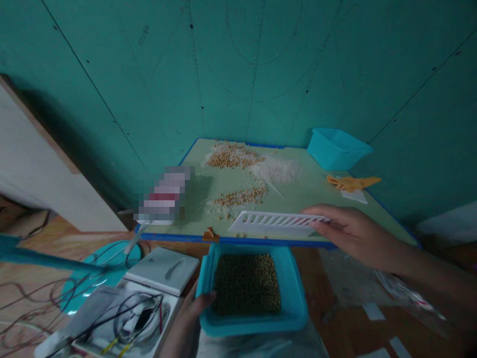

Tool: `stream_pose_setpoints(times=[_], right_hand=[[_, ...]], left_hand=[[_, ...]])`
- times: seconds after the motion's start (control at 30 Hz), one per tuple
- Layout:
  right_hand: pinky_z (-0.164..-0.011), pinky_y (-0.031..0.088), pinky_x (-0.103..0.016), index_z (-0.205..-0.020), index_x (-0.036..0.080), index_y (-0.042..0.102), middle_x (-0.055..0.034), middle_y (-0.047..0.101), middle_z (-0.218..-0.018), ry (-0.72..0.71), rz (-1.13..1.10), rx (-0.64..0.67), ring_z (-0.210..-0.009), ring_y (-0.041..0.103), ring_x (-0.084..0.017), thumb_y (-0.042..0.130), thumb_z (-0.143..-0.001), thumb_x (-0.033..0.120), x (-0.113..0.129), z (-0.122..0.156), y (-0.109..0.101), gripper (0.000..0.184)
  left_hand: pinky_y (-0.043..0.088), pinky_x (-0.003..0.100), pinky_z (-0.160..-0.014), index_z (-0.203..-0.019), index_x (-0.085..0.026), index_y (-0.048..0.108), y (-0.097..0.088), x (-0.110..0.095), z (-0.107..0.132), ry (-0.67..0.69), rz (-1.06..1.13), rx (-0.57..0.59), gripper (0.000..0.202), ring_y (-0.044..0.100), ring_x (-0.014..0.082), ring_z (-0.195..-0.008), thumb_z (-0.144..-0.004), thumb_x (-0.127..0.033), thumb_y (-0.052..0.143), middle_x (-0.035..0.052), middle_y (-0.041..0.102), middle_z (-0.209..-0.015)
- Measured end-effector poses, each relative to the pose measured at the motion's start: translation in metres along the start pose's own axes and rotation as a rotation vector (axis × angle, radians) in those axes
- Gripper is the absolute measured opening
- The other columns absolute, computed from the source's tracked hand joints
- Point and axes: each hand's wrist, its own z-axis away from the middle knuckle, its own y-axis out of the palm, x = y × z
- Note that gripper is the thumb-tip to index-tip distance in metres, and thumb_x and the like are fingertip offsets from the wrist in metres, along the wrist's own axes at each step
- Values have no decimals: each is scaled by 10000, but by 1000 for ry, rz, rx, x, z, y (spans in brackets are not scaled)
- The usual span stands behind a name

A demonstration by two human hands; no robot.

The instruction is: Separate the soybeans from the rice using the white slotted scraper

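My right hand pinches the right end of a white slotted plastic panel, tilted over the table's front edge. My left hand grips the left rim of a turquoise plastic basin, thumb over the edge. Inside the basin lies a bed of soybeans, largely in shadow. On the pale green tabletop, a pile of soybeans lies towards the back, beside a white grainy heap. Nearer me is a smaller strip of soybeans mixed with white grains. A few beans lie by the panel.
A second turquoise basin stands at the back right, near an orange cloth. A blurred-out box-like object is at the table's left. Below left are an open white box with cables and a turquoise stool.
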Motion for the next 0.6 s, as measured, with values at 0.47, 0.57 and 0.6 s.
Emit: stream_pose_setpoints(times=[0.47,0.57,0.6], right_hand=[[-834,541,-272,-1055,286,653,-14,720,-983,-34,-5,11,-913,668,-158,425,-910,363,7,12,0,281],[-791,560,-289,-1055,275,655,-24,715,-1013,-17,-17,-40,-921,670,-180,437,-900,354,6,5,-1,279],[-770,568,-298,-1059,268,653,-28,714,-1024,-7,-23,-69,-913,673,-188,439,-896,346,5,1,-1,280]], left_hand=[[329,368,-1081,-1281,-266,549,-15,8,-5,18,-7,37,512,463,269,-1276,-773,-266,615,2,674,-1252],[359,365,-1060,-1329,-264,495,-9,4,-3,6,-14,-8,604,497,274,-1247,-744,-276,645,5,700,-1211],[380,376,-1045,-1340,-263,480,-6,2,-3,-6,-8,-20,638,520,284,-1226,-727,-275,658,7,717,-1180]])
